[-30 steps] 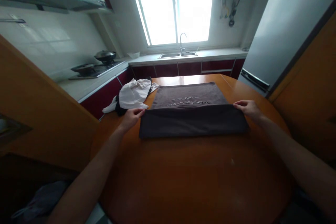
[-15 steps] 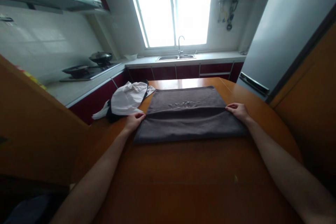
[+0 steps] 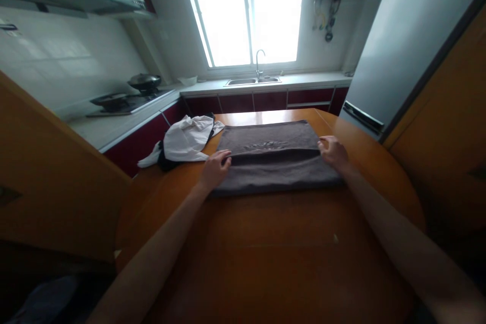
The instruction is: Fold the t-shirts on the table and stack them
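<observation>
A dark grey-brown towel (image 3: 273,162) lies on the round wooden table (image 3: 266,253), its near part folded up over the far part. My left hand (image 3: 214,168) rests on the folded edge at the towel's left side, fingers curled and pinching the cloth. At the right side my right hand (image 3: 332,153) grips the same folded edge. Faint embroidery (image 3: 266,146) shows just beyond the fold line.
A crumpled white and black garment (image 3: 185,140) lies at the table's far left beside the towel. Beyond are a counter with sink (image 3: 252,81), a stove with a wok (image 3: 143,81), a window and a grey fridge (image 3: 395,50) at right.
Both hands have carried the folded edge farther away over the towel and moved inward from the corners onto the cloth. The visible far part of the towel has shrunk.
</observation>
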`<action>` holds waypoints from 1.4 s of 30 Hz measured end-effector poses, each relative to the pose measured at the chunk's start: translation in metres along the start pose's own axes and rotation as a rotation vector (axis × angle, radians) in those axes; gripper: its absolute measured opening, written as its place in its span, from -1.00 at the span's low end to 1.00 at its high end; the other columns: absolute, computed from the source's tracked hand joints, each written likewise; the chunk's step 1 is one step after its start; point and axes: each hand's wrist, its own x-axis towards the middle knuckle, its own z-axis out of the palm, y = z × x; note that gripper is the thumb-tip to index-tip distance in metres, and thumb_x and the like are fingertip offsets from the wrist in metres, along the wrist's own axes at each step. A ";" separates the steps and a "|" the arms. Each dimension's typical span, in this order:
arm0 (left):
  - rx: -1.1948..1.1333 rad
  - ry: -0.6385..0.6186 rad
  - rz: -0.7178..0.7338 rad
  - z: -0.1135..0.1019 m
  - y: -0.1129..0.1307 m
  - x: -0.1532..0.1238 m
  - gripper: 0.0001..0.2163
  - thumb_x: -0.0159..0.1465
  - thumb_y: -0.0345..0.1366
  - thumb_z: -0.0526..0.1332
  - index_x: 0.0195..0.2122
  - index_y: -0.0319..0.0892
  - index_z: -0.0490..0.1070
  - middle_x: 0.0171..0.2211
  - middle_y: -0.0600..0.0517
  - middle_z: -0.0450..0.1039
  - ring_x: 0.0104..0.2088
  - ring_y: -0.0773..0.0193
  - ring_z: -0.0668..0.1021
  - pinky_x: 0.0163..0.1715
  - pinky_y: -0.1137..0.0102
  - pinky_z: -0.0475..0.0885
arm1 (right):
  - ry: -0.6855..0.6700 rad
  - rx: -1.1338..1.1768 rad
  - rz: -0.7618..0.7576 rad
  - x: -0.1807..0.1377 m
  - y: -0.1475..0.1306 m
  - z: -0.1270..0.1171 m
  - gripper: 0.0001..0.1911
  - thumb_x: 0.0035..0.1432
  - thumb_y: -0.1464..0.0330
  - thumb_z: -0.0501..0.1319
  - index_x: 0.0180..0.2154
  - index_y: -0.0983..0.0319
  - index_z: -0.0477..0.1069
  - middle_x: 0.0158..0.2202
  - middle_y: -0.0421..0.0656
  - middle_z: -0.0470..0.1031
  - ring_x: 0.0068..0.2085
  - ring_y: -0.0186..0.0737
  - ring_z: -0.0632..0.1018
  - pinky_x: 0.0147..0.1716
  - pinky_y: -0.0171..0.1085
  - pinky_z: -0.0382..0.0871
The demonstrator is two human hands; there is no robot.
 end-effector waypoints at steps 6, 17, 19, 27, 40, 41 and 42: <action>0.122 -0.390 0.145 0.045 0.062 -0.032 -0.43 0.42 0.07 0.06 0.37 -0.07 0.26 0.41 -0.13 0.13 0.41 -0.13 0.18 0.36 -0.08 0.05 | -0.453 -0.084 -0.327 -0.068 -0.095 0.043 -0.31 0.39 0.05 -0.02 0.40 0.26 0.12 0.47 0.04 0.01 0.46 0.10 0.04 0.38 0.14 -0.10; 0.147 -0.442 0.268 0.023 0.055 -0.048 -0.46 0.47 0.06 -0.03 0.42 0.01 0.15 0.43 -0.07 0.08 0.44 -0.03 0.11 0.38 -0.06 0.00 | -0.426 -0.113 -0.473 -0.097 -0.087 0.034 -0.41 0.44 0.11 -0.02 0.35 0.23 0.22 0.44 0.07 0.09 0.44 0.05 0.11 0.37 0.12 -0.02; 0.145 -0.445 0.361 0.002 0.043 -0.061 -0.47 0.46 0.02 0.04 0.41 0.01 0.16 0.43 -0.07 0.10 0.44 0.00 0.10 0.39 -0.04 0.01 | -0.401 -0.107 -0.561 -0.108 -0.069 0.018 -0.46 0.43 0.15 0.02 0.32 0.22 0.28 0.42 0.06 0.16 0.43 0.03 0.15 0.38 0.11 -0.01; 0.228 -0.350 0.390 -0.084 -0.028 -0.109 -0.58 0.37 -0.43 0.07 0.20 -0.01 0.46 0.18 -0.05 0.47 0.15 0.09 0.52 0.20 0.13 0.42 | -0.266 -0.258 -0.630 -0.123 0.015 -0.058 -0.66 0.33 0.42 0.10 0.06 0.22 0.51 0.12 0.03 0.50 0.15 0.02 0.47 0.18 0.00 0.32; 0.178 -0.214 0.401 -0.078 -0.028 -0.109 -0.65 0.33 -0.42 0.07 0.01 -0.09 0.57 -0.05 -0.06 0.62 -0.05 0.14 0.63 -0.01 0.23 0.58 | -0.208 -0.660 -0.462 -0.132 -0.004 -0.078 -0.81 0.16 0.59 0.14 -0.33 0.24 0.48 -0.26 0.01 0.51 -0.20 -0.03 0.48 -0.21 -0.16 0.21; 0.170 -0.211 0.403 -0.081 -0.027 -0.115 -0.65 0.33 -0.42 0.07 0.01 -0.08 0.57 -0.06 -0.05 0.62 -0.06 0.15 0.63 -0.02 0.24 0.58 | -0.207 -0.652 -0.455 -0.139 -0.005 -0.083 -0.83 0.15 0.57 0.15 -0.34 0.23 0.47 -0.26 0.00 0.51 -0.19 -0.03 0.48 -0.21 -0.16 0.21; 0.161 -0.206 0.405 -0.085 -0.026 -0.122 -0.66 0.33 -0.42 0.08 0.01 -0.08 0.58 -0.07 -0.04 0.62 -0.07 0.16 0.63 -0.03 0.25 0.58 | -0.209 -0.641 -0.450 -0.147 -0.005 -0.087 -0.84 0.14 0.56 0.17 -0.34 0.23 0.47 -0.27 -0.01 0.51 -0.19 -0.03 0.48 -0.21 -0.16 0.22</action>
